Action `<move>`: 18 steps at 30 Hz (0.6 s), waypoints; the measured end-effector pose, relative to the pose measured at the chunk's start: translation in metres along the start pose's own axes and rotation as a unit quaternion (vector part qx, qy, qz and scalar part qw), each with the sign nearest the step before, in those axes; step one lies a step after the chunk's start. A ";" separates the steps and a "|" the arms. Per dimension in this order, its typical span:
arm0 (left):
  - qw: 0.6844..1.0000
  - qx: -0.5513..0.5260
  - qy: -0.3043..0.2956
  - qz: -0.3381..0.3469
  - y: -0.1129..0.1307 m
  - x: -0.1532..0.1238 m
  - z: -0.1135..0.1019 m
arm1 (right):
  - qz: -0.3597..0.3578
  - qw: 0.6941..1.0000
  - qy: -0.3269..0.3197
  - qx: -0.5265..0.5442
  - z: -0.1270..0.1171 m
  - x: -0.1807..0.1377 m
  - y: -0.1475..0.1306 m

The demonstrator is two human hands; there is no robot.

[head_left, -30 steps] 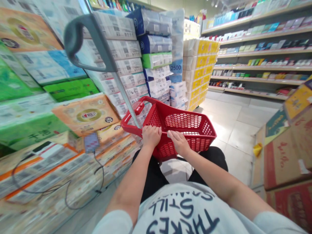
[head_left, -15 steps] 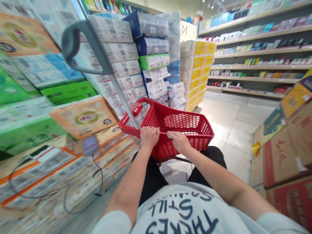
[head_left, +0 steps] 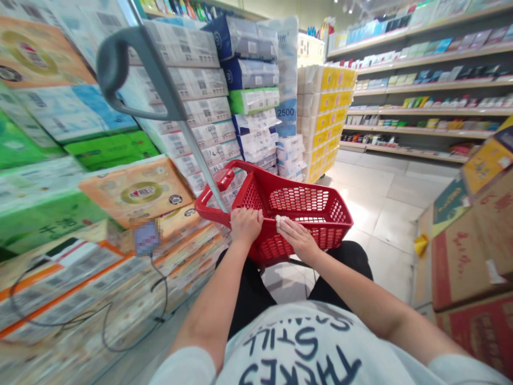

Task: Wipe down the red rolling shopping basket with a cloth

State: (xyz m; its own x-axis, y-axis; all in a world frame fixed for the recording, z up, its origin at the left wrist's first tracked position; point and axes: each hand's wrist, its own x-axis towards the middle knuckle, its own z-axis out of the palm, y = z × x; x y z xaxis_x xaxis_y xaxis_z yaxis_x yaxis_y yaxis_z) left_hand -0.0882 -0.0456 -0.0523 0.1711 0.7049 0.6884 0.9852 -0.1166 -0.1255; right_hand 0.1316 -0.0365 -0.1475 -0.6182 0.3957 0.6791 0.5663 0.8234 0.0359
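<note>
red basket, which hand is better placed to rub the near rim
Probably the right hand: it holds a whitish wad at the near rim, while the left hand grips that rim.

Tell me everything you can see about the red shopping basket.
The red shopping basket looks like plastic, with perforated walls, an open top and a red frame extending from its left end. It stands upright before the person's knees, long side toward them. A silvery pole slants up leftward from that end to a grey loop grip. The left hand grips the near rim; beside it, the right hand lies against the rim, a small white wad at its fingertips.
</note>
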 end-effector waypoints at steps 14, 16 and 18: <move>1.000 -0.010 -0.004 0.008 -0.001 0.000 -0.001 | -0.042 0.994 -0.095 0.025 0.002 0.007 -0.007; 1.000 -0.016 -0.006 0.007 -0.001 0.000 -0.001 | -0.041 0.992 -0.116 0.022 0.004 0.005 -0.009; 1.000 -0.012 -0.005 0.009 -0.001 0.000 -0.001 | -0.036 0.993 -0.114 0.021 0.003 0.007 -0.011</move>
State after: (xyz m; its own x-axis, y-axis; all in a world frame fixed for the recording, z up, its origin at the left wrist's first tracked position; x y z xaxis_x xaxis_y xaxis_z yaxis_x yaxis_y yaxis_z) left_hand -0.0896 -0.0465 -0.0513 0.1889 0.7088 0.6796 0.9819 -0.1467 -0.1199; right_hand 0.1195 -0.0414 -0.1460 -0.7667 0.4129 0.4916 0.4961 0.8671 0.0454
